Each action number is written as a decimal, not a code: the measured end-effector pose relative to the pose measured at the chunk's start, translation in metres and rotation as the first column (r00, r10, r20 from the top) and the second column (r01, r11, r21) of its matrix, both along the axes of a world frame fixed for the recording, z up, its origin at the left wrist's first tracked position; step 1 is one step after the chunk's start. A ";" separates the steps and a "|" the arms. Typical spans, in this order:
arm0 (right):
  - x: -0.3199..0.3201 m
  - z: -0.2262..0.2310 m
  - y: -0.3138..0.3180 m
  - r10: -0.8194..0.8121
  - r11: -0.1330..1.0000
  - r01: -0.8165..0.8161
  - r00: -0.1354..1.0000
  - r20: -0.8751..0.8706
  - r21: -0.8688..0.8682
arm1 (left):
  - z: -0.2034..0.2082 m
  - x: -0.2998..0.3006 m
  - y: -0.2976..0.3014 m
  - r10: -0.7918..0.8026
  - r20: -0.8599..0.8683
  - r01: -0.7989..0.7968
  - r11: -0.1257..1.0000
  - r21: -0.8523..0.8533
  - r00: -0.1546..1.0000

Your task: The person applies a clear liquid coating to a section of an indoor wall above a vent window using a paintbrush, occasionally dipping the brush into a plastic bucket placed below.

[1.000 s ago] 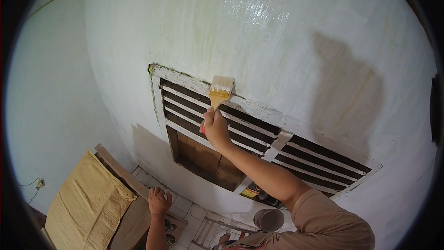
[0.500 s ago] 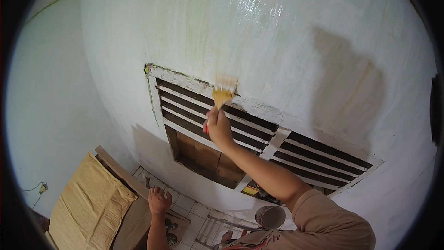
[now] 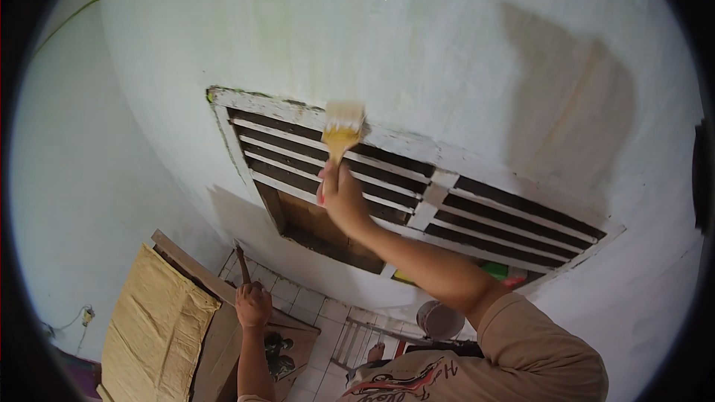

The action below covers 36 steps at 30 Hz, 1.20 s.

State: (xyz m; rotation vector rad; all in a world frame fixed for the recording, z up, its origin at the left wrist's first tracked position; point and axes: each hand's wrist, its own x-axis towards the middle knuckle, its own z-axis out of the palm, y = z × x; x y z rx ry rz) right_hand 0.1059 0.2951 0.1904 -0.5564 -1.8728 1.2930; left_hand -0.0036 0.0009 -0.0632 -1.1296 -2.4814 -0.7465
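Observation:
My right hand (image 3: 341, 195) is closed round the handle of a wide paintbrush (image 3: 343, 134) with pale bristles and a yellowish wooden body. Its bristles overlap the top rail of a white slatted vent frame (image 3: 261, 106), at the wall's edge; whether they touch is hard to tell. Lower left, my left hand (image 3: 254, 305) is closed round a thin brown stick-like thing (image 3: 243, 265) that points up past the fingers. Its kind is not clear. The wall (image 3: 417, 52) above the frame looks streaky, with a wet shine near the top.
A bucket (image 3: 441, 318) stands below my right arm, partly hidden by it. Left of my left hand is wooden furniture topped with a yellowish-tan sheet (image 3: 156, 320). White floor tiles (image 3: 307, 301) and a ladder-like frame (image 3: 342, 344) lie below. A cable with a socket (image 3: 88, 316) hangs at the left wall.
The whole view has shifted, so the vent sits farther up and left. The brush stays by the top rail. The stick-like thing in my left hand now shows upright above the fist.

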 end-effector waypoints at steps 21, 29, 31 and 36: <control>0.507 -0.302 0.035 0.043 0.989 0.138 0.101 0.994 -0.057 | -0.022 -0.010 -0.008 0.008 0.021 -0.002 0.958 -0.285 1.000; 0.471 -0.472 0.039 -0.020 0.984 0.180 0.046 0.999 0.011 | -0.027 -0.026 -0.008 -0.122 0.014 0.122 0.960 -0.251 0.992; 0.465 -0.492 0.045 0.028 0.987 0.158 0.030 0.999 -0.033 | -0.029 -0.032 -0.014 -0.185 0.003 0.179 0.948 -0.262 0.983; 0.453 -0.505 0.050 0.148 0.977 0.147 0.042 0.988 -0.153 | -0.030 -0.026 -0.016 -0.134 0.003 0.130 0.953 -0.273 0.991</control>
